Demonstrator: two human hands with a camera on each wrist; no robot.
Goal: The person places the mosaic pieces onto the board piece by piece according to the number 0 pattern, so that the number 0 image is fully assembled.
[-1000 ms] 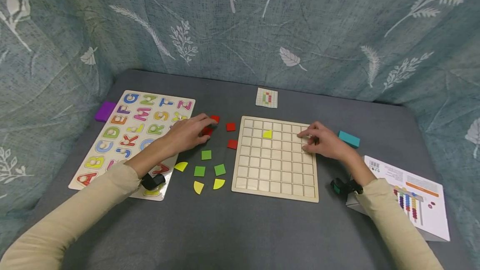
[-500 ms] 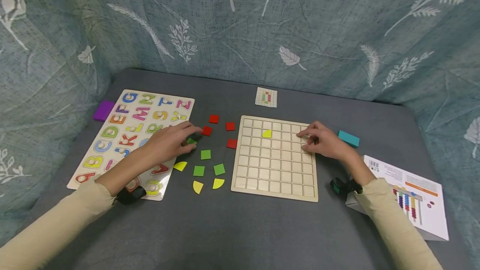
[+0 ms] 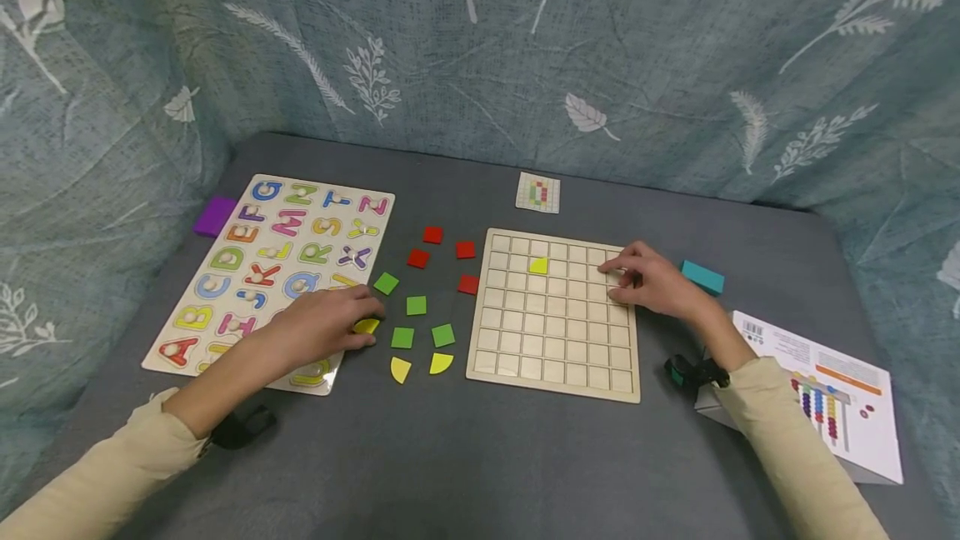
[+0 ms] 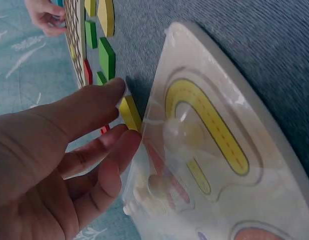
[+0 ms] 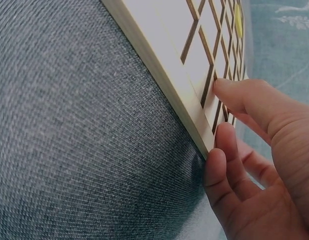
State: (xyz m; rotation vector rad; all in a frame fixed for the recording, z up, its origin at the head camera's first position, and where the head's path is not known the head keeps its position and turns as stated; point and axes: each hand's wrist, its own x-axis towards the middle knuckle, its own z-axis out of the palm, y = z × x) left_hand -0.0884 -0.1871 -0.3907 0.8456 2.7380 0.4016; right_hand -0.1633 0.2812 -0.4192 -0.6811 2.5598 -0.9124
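My left hand is at the right edge of the alphabet puzzle board. Its thumb and fingers stand apart around a yellow quarter-circle tile; in the left wrist view the tile shows between the fingertips, and a firm pinch is not visible. At the wooden grid board, my right hand holds the right edge. In the right wrist view its thumb touches the grid while bent fingers lie against the rim. One yellow quarter-circle tile sits in a cell near the board's upper left.
Between the boards lie several loose red tiles, green tiles and yellow quarter circles. A small pattern card is behind the grid. A teal block and white box stand right, a purple block left.
My left hand has moved from the red tiles toward me, to the yellow quarter circle. A green tile now lies beside the alphabet board where the hand passed. My right hand has stayed put.
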